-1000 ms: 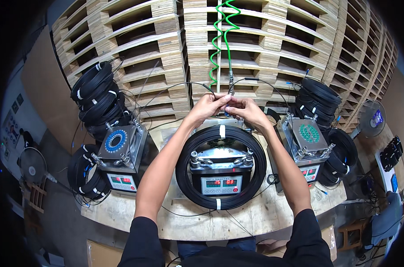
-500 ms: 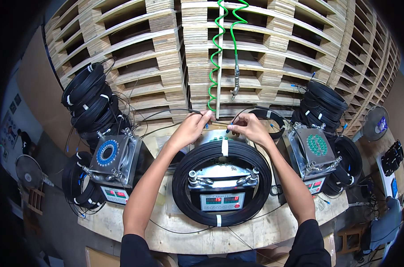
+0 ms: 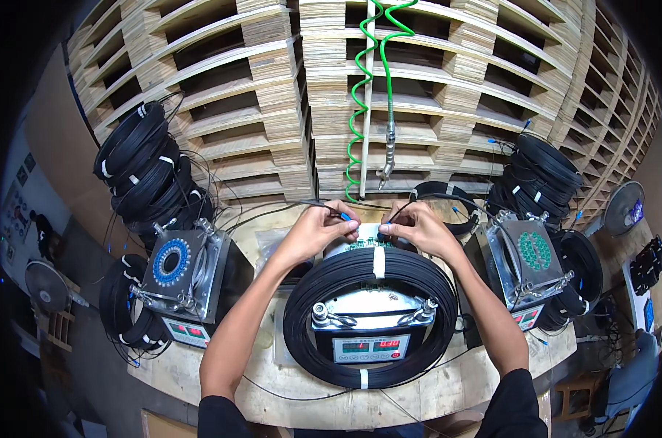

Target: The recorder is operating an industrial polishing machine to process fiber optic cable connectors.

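My left hand (image 3: 323, 232) pinches the end of a thin black cable, whose blue connector (image 3: 345, 217) shows at the fingertips. Opposite it, my right hand (image 3: 423, 228) grips another black cable end between thumb and fingers; a small dark blue tip sticks out below. Both hands are just above the far part of the middle machine's metal top (image 3: 370, 232), which carries green fittings. A large coil of black cable (image 3: 297, 314), bound with white ties, leans around the front of that machine. Inside the ring shows its panel (image 3: 371, 348) with red lit digits.
Similar machines flank it, one with a ring of blue fittings (image 3: 158, 271), one with green fittings (image 3: 534, 250). Cable coils are stacked at left (image 3: 137, 146) and right (image 3: 546, 164). A green spiral air hose (image 3: 358, 95) with a metal nozzle (image 3: 387, 157) hangs before wooden pallets (image 3: 265, 66).
Both hands have come lower and a little nearer, bringing the cable ends down to the machine top. The panel's red digits have changed. The whole view has shifted slightly.
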`<state>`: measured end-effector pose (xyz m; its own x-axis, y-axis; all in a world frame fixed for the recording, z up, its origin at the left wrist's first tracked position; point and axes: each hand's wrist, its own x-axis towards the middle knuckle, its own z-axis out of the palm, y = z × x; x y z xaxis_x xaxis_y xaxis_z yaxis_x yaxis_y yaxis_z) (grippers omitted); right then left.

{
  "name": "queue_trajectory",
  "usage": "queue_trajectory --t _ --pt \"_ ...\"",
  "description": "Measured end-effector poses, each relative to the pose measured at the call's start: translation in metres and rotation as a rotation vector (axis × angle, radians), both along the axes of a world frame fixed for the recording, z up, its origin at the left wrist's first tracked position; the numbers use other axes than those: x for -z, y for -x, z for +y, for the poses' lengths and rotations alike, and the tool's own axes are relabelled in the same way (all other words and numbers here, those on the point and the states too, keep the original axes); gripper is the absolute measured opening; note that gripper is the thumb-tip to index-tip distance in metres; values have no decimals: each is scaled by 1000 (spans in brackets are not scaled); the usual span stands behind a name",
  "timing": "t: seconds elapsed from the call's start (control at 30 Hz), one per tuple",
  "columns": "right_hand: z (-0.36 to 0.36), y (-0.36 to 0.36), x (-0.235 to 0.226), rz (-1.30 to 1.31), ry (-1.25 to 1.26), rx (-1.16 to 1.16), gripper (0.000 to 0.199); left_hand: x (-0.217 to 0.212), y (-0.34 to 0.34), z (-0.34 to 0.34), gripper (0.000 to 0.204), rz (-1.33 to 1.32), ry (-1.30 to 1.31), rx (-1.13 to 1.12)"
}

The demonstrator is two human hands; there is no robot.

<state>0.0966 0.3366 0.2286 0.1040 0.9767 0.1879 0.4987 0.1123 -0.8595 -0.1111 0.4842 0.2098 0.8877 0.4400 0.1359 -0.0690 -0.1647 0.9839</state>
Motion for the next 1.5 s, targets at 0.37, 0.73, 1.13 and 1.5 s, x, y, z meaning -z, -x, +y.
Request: queue_trajectory --t 0.37,0.73,1.13,1.5 --pt "0 -2 4 -224 -47 -30 26 24 -3 -3 18 -99 32 -62" --pt "4 1 10 -133 27 -94 22 17 1 -5 18 -82 86 -50" --pt "0 2 6 -168 -48 -125 21 -21 4 -15 18 111 -577 -34" --pt "8 -2 9 -210 22 -136 23 -25 -7 -10 17 132 -760 134"
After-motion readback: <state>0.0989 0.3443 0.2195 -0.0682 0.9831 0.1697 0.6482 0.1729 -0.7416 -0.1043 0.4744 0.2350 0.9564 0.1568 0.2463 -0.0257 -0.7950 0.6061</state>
